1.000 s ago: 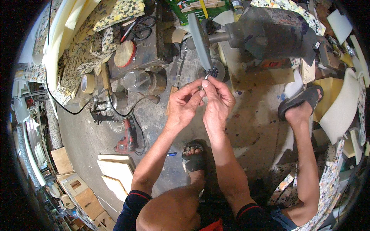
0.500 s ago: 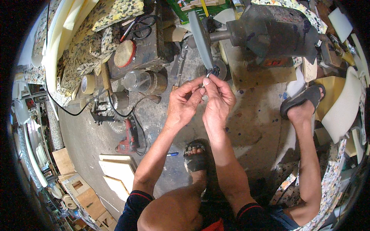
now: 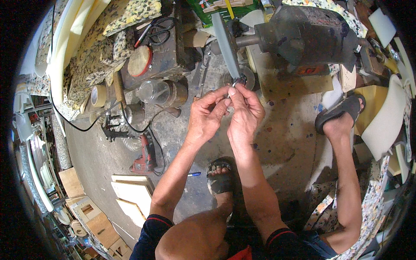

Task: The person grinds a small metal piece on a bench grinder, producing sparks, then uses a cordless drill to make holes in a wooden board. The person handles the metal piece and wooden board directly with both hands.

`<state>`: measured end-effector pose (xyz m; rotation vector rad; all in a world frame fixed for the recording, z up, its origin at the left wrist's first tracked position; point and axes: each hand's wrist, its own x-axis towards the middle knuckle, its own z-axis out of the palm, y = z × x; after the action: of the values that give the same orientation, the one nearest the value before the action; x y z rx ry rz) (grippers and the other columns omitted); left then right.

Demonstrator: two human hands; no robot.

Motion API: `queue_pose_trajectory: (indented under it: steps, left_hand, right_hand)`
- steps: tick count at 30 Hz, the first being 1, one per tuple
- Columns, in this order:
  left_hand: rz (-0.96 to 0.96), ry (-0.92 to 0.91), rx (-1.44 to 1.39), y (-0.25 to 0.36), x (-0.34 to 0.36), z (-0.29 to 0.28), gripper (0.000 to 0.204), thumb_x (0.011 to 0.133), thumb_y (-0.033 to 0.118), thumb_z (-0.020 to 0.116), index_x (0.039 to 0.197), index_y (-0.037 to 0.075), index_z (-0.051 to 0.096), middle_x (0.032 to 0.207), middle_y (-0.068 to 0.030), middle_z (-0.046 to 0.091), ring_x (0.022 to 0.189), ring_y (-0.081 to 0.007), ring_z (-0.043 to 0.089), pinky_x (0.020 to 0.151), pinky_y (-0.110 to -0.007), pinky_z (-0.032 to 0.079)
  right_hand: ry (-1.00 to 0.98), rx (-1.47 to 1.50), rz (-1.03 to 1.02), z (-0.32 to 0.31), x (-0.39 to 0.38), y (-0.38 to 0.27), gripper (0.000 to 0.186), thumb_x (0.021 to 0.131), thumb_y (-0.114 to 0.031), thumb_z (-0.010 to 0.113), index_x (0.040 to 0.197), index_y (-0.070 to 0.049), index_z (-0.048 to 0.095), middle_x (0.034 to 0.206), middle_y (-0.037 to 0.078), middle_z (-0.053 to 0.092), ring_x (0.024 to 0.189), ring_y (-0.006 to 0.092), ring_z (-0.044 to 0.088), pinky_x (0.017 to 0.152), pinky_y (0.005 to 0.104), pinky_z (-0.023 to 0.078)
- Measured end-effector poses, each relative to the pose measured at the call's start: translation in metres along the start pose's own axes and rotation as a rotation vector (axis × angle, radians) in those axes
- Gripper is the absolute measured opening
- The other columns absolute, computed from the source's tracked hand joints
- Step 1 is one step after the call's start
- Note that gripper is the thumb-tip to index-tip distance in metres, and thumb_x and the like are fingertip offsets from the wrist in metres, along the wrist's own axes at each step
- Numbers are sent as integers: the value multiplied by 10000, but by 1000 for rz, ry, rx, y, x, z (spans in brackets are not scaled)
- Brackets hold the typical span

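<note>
A grey grinding wheel stands on edge on the shaft of a dark bench motor. At the wheel's near edge, my left hand and my right hand meet, thumbs and fingertips pinched together. Between them is a thin metal piece, mostly covered by my fingers, so its exact kind does not show. Its far end points at the wheel's rim; I cannot tell whether they touch. Just beyond my fingertips, a round, clear container shows beside the wheel.
A clear jar lies on its side at the left, near a tape roll and scissors. Below them a red power drill rests on the floor. A blue pen is by my left forearm. Foam pieces lean at the right.
Both hands stay pinched at the wheel's near edge, with only a very slight shift of the right fingers. Nothing was taken up or let go.
</note>
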<state>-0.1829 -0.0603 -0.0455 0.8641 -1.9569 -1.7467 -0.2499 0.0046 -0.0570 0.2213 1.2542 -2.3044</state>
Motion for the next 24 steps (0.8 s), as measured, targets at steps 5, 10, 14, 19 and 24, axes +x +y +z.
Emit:
queue_pose_trajectory:
  steps: [5, 10, 14, 19, 24]
  left_hand:
    - [3, 4, -22, 1, 0, 3, 340, 949, -11, 631, 1288, -3, 632, 939, -32, 680, 833, -83, 613, 738, -250, 552]
    - [-6, 7, -66, 0, 1, 4, 341, 951, -4, 633, 1292, 4, 632, 943, -30, 684, 833, -84, 614, 747, -254, 555]
    - [-11, 3, -73, 0, 2, 4, 338, 951, 1, 637, 1289, 7, 636, 933, -25, 683, 830, -80, 612, 746, -252, 555]
    - [-11, 5, -61, -1, 2, 4, 336, 947, 1, 641, 1283, 8, 640, 921, -21, 679, 812, -75, 606, 729, -249, 551]
    - [1, 0, -42, -2, 2, 3, 336, 943, 0, 645, 1279, 7, 641, 884, -9, 663, 792, -71, 597, 715, -245, 544]
  right_hand:
    - [5, 9, -5, 0, 0, 0, 157, 899, -16, 718, 1051, 22, 706, 917, 32, 685, 784, 67, 587, 670, 208, 473]
    - [1, 26, 24, -1, 1, -2, 148, 907, -27, 713, 1044, 29, 707, 908, 38, 685, 779, 71, 587, 667, 212, 472]
    - [4, 23, 21, -1, 2, -2, 147, 911, -28, 707, 1045, 31, 705, 909, 45, 684, 783, 76, 593, 672, 217, 483]
    - [7, -1, 17, -1, 2, -1, 154, 907, -25, 710, 1050, 31, 704, 939, 54, 691, 802, 84, 605, 692, 223, 496]
    - [-1, -16, -39, -2, 4, 4, 175, 914, -71, 716, 1068, 11, 708, 905, 25, 693, 757, 61, 603, 594, 213, 490]
